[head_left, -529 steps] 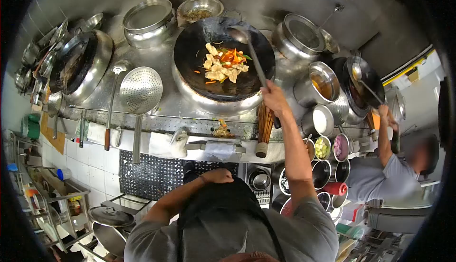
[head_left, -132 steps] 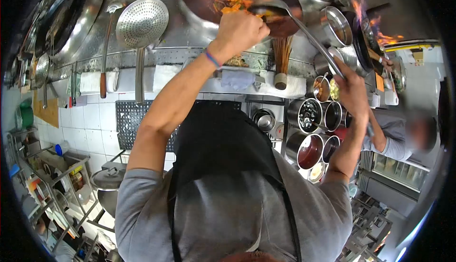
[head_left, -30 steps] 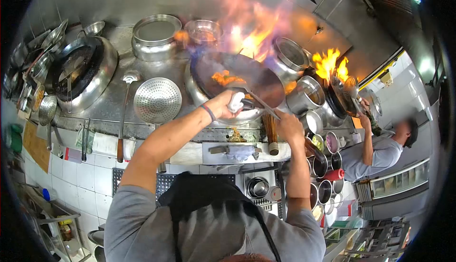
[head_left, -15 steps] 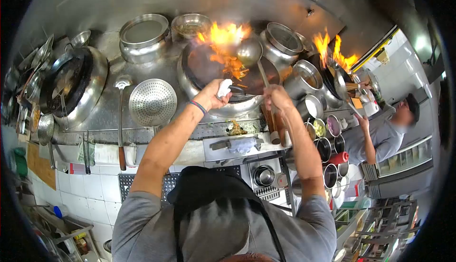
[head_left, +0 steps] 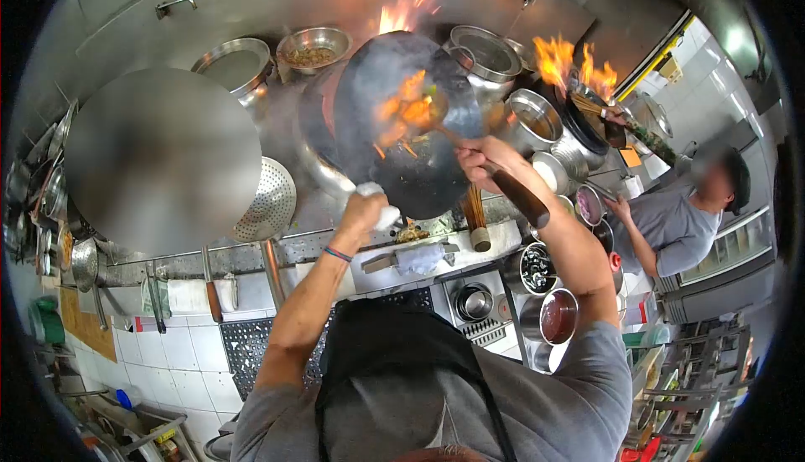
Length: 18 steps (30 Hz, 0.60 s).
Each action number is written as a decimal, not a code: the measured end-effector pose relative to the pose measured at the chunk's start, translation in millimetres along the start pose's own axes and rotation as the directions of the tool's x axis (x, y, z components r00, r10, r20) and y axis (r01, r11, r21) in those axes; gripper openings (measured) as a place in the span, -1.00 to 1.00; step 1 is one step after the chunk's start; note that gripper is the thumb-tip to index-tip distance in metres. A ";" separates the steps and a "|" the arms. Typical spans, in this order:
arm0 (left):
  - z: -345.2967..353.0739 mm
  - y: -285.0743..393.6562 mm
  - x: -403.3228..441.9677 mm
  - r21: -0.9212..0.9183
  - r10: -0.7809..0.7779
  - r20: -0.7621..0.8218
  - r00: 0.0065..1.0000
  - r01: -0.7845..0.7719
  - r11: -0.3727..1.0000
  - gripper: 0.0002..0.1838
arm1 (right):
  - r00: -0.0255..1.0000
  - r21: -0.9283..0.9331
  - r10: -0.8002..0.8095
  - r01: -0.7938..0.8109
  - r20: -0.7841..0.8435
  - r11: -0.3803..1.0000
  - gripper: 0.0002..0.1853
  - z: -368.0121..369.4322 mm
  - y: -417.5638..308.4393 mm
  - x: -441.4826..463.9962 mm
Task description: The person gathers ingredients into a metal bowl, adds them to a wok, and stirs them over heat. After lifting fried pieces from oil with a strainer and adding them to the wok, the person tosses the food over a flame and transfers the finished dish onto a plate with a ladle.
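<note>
My left hand (head_left: 362, 217) is closed round a folded white cloth (head_left: 379, 198) at the near rim of a black wok (head_left: 428, 184); the wok's handle is hidden. The wok is tilted up off the burner, its inside facing me, with smoke over it. Orange pieces of food (head_left: 404, 111) are in the air or against its inner face; I cannot tell which. My right hand (head_left: 486, 157) grips the long shaft of a ladle (head_left: 457, 138), its wooden handle (head_left: 521, 199) running back along my forearm. The ladle's bowl is partly hidden by the food.
Flames (head_left: 407, 9) rise behind the wok. A perforated strainer (head_left: 272, 198) lies to the left, beside a large blurred patch. Lidded pots (head_left: 486, 51) and a bowl of food (head_left: 312, 47) stand behind. At right, a co-worker (head_left: 671, 219) stands near another flaming wok (head_left: 579, 118).
The wok has been tilted up and pulled toward me. The ladle has swung lower, and the food is bunched higher over the wok. Both of the co-worker's hands have moved.
</note>
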State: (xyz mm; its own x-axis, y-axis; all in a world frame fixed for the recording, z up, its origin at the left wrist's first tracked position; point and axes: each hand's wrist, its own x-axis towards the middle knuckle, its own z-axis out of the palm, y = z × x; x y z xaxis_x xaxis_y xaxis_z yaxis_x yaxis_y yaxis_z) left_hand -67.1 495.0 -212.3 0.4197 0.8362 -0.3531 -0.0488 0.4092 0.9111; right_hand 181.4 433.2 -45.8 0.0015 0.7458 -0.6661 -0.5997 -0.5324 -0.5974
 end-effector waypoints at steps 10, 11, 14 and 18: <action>3.9 -15.3 -31.5 -0.545 -0.276 0.214 0.937 0.349 0.763 -0.91 | 0.938 0.489 -0.037 -0.146 0.346 0.860 -0.57 -90.4 124.9 3.4; 10.2 -27.0 -26.4 -0.515 -0.294 0.262 0.919 0.391 0.763 -0.90 | 0.969 0.303 -0.077 0.003 0.233 0.953 -0.54 -88.5 140.8 -7.2; 37.5 -15.9 -46.5 -0.489 -0.359 0.064 0.931 0.343 0.802 -0.92 | 0.976 0.201 -0.127 0.090 0.177 0.976 -0.49 -104.2 194.1 -32.8; 32.8 -40.1 -50.0 -0.436 -0.380 0.066 0.923 0.369 0.821 -0.93 | 0.988 -0.180 -0.132 0.117 -0.075 0.977 -0.52 -209.6 298.7 2.7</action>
State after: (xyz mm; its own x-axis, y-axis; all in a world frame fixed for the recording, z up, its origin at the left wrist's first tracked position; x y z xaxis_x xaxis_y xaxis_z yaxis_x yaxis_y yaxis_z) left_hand -56.3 424.8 -224.2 0.4661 0.5920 -0.6575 -0.2806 0.8037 0.5248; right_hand 170.0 192.3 -319.5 0.1403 0.7775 -0.6130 -0.4415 -0.5050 -0.7416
